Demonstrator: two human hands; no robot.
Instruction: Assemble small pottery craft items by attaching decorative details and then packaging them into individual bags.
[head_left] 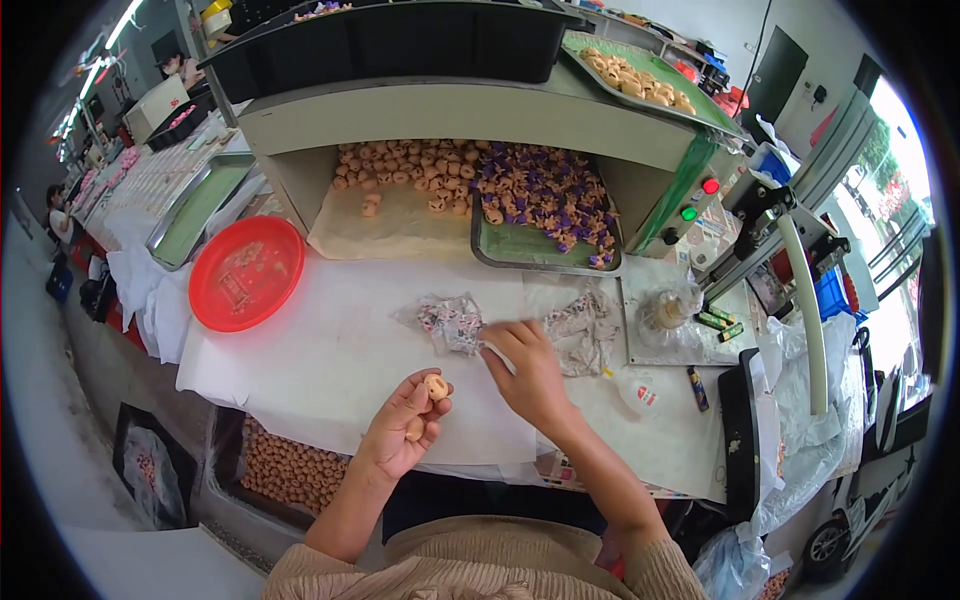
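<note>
My left hand (pixel 398 430) is closed around two small tan hollow pieces shaped like doll heads. One doll head (pixel 436 387) is held up between thumb and fingers with its opening showing, and a second tan piece (pixel 414 429) rests lower against the palm. Over the white table covering, my right hand (pixel 528 372) has its thumb and index finger drawn together beside a clear plastic bag (pixel 450 322) of small patterned pieces. Whatever lies between those fingertips is too small to make out. Another crumpled bag (pixel 583 330) of small pieces lies just beyond the right hand.
Beneath the shelf sit a heap of tan heads (pixel 410 165) and a tray (pixel 540 262) of purple-and-tan figures. A red round tray (pixel 247 273) stands at left. A clear jar (pixel 668 310), green batteries (pixel 722 319) and a lever press (pixel 790 230) are at right. A bin of heads (pixel 290 465) sits below.
</note>
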